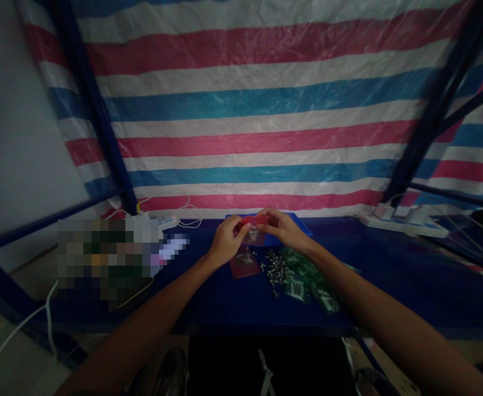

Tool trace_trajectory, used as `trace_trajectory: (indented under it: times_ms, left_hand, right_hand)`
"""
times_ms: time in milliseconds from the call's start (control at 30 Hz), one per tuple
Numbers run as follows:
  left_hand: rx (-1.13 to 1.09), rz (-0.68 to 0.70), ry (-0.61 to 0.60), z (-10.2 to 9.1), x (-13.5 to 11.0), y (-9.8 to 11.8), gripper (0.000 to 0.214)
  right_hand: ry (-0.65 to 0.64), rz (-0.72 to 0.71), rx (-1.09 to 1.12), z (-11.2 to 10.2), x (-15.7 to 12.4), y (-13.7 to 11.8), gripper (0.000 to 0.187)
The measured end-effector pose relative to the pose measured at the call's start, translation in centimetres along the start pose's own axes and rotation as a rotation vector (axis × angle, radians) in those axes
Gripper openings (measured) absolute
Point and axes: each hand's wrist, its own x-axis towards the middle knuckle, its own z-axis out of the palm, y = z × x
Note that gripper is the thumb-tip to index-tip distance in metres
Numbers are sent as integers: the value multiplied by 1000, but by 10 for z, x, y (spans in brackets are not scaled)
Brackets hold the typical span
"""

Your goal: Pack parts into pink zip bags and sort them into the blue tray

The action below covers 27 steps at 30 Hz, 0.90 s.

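Observation:
Both of my hands pinch a small red-tinted clear plastic bag (254,235) above the blue table. My left hand (227,237) grips its left side and my right hand (281,226) its upper right, fingers closed. Something small and pale shows inside the bag. Just below lies another reddish plastic bag (244,263) with small metal pieces in it. A loose pile of metal screws (277,267) is to its right. Beside the pile, partly under my right forearm, are several green-tinted bags (299,287) holding metal parts. Behind my hands sits a blue tray (301,224), partly hidden.
A power strip (401,224) with plugs lies at the back right, another (167,222) at the back left. Blurred-out items (109,264) cover the left of the table (225,311). Blue metal posts (96,110) frame a striped plastic sheet (249,104) behind.

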Motion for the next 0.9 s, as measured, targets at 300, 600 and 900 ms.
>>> trace_trajectory:
  times_ms: [300, 600, 900]
  left_hand:
    - [-22, -51, -20, 0, -2, 0, 25]
    - [-10, -3, -21, 0, 0, 0, 27]
    - [29, 17, -18, -1, 0, 4, 20]
  right_hand:
    - [19, -5, 6, 1, 0, 3, 25]
    - [51, -43, -58, 1, 2, 7, 26]
    - [48, -28, -103, 2, 1, 5, 29]
